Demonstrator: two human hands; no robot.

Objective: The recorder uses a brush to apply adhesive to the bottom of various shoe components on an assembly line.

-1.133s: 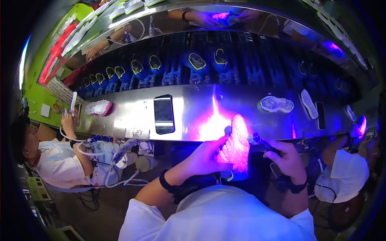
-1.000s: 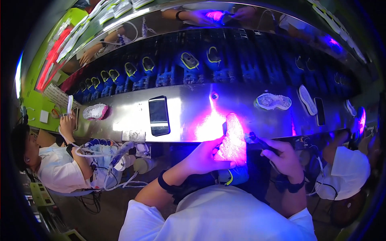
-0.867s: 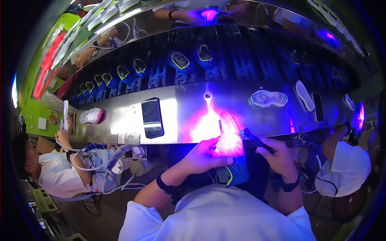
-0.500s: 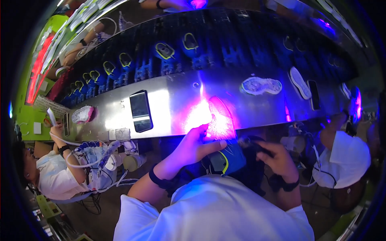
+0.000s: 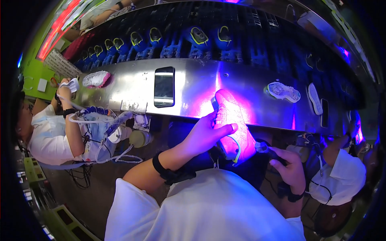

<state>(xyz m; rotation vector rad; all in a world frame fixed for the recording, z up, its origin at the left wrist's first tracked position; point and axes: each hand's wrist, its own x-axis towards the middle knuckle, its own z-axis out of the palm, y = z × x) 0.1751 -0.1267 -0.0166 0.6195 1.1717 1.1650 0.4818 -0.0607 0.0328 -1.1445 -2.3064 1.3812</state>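
Note:
My left hand is closed around a shoe upper, thumb across it. The shoe is tilted toe away over the table's near edge, glowing pink under violet light, with a yellow-green line at its collar. In my right hand is a dark-handled brush. Its bristles touch or nearly touch the shoe's right side near the heel; the glare hides which. A dark piece behind the shoe's left edge cannot be made out.
On the metal table lie a phone, a white-coated sole, a narrower sole, another phone and a pink-edged sole. Behind runs a dark rack with several shoes. Co-workers sit left and right.
The shoe has been raised and turned, so its long side now faces the light. My right hand has brought the brush to its side. The whole view has shifted, moving table items rightward.

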